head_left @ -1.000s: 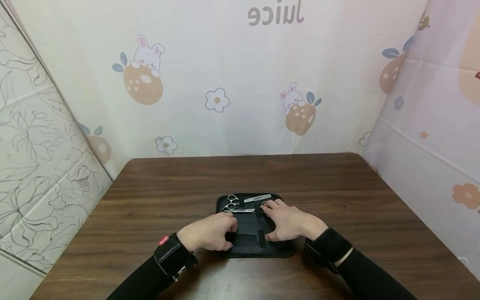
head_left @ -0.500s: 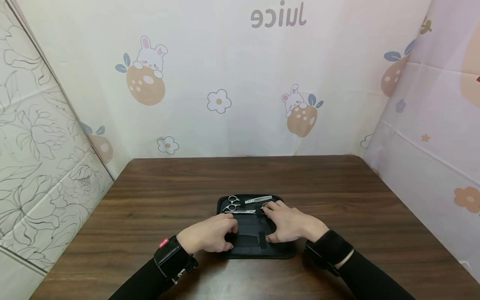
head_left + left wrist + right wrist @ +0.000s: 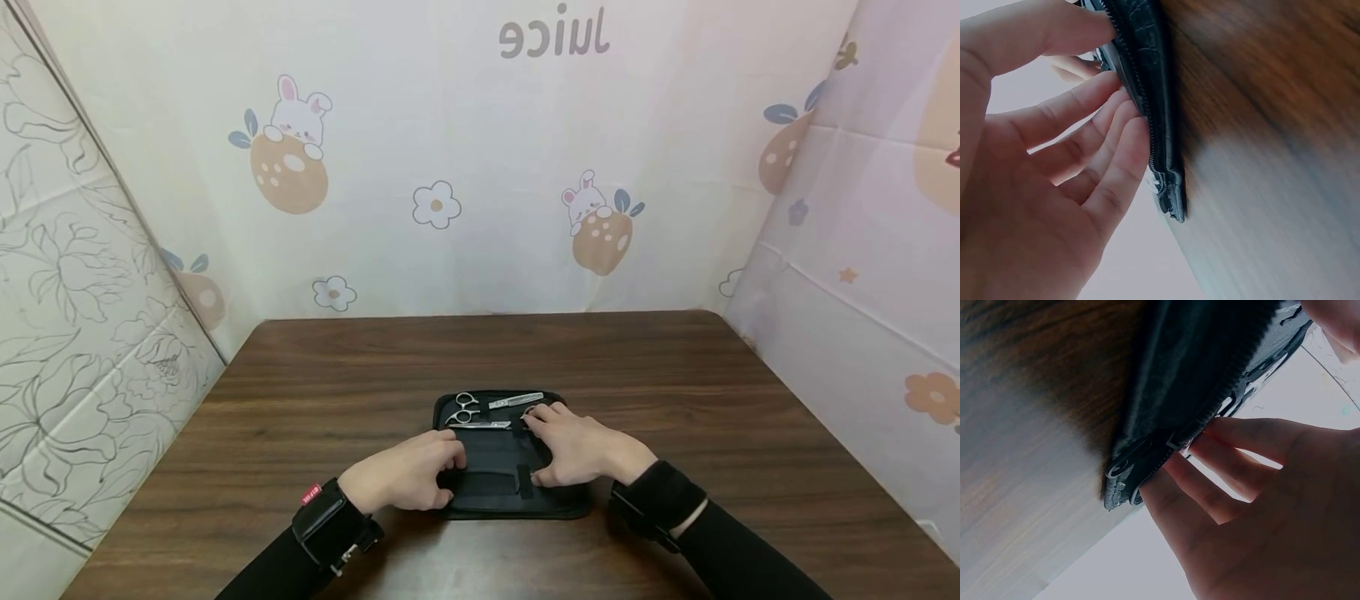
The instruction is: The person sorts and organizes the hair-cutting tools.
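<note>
In the head view a black zip case (image 3: 487, 457) lies unfolded on the table. Thinning scissors (image 3: 516, 401) are strapped along its far side, finger rings to the left. Below them a second pair of scissors (image 3: 483, 425) points its blade left, its handle end partly covered by my right hand (image 3: 581, 447). That hand lies over the case's right side, fingertips by a scissor ring and thumb lower down near a black strap (image 3: 523, 481). My left hand (image 3: 405, 472) is at the left side, its loosely bent fingers touching the zipped edge (image 3: 1147, 119) in the left wrist view.
The case rests near the front middle of a brown wooden table (image 3: 360, 358). Printed fabric (image 3: 510, 250) hangs behind the table, with another patterned sheet (image 3: 97, 333) on the left. A zipper pull (image 3: 1124, 465) hangs at the case's corner in the right wrist view.
My left hand has shifted slightly left, from over the case's surface back to its left edge. My right hand and the case stay where they were.
</note>
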Motion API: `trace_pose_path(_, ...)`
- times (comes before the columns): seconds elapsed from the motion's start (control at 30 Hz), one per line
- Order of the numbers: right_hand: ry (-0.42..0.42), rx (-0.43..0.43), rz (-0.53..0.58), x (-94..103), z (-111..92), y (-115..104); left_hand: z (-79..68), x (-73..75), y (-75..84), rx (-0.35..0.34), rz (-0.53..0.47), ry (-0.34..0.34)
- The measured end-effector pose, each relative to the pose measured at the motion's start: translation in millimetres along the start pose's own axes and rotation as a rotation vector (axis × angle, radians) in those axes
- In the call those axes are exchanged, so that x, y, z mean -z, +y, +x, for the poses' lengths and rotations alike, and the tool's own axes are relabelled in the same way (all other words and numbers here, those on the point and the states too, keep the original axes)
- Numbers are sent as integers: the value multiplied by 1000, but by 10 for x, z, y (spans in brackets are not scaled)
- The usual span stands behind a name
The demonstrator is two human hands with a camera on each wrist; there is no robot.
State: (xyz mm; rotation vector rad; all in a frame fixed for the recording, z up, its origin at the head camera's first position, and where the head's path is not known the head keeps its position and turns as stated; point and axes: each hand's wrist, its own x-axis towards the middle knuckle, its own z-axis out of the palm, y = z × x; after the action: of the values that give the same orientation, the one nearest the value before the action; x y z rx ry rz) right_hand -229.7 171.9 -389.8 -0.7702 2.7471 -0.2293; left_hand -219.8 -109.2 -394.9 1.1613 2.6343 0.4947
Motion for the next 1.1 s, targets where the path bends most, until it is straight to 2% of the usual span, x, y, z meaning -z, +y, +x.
trace_pose_path(0.43, -6, -6, -4, 9, 1, -6, 26, 2, 13, 19, 14, -6)
trace_pose_path(1.1, -15, -12, -2, -12, -12, 4, 39, -24, -3, -36, -29, 11)
